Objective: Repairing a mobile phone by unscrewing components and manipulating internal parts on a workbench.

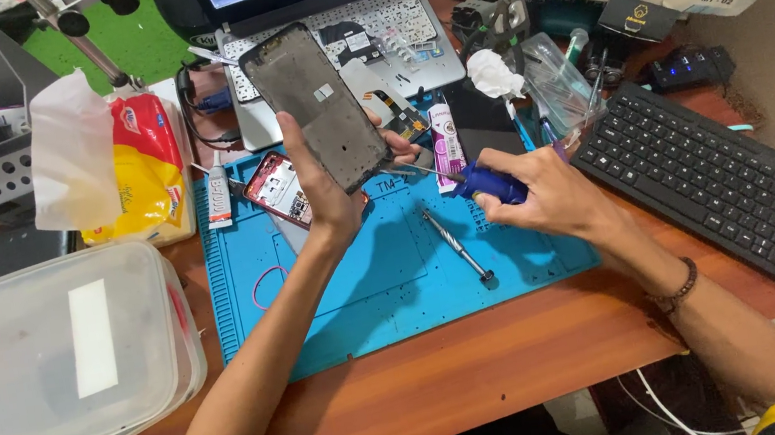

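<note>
- The left hand [328, 190] was clamped on a phone frame [313, 107], a dark grey rectangular shell, holding it tilted up above the blue work mat [358, 292], thumb along its left edge and fingers wrapped behind its lower right edge.
- The right hand [546, 197] was closed around a blue-handled screwdriver [489, 183], whose thin metal tip reached toward the lower right corner of the phone frame; whether the tip touched it could not be told.
- A second phone [274, 188], opened with its red-rimmed insides showing, lay on the mat just left of the left wrist, partly hidden behind the hand.
- A loose metal driver shaft [458, 248] lay on the mat between the two forearms, apart from both hands.
- A small glue tube [216, 186] stood at the mat's upper left corner.
- A laptop [319, 15] sat open behind the mat, small parts scattered over its keys.
- A black keyboard [705, 178] lay slanted on the desk [491, 375] to the right of the right hand.
- A clear plastic lidded box [45, 367] sat at the left, with a red and yellow tissue pack [143, 166] behind it.
- A dark beaded bracelet [676, 290] circled the right wrist.
</note>
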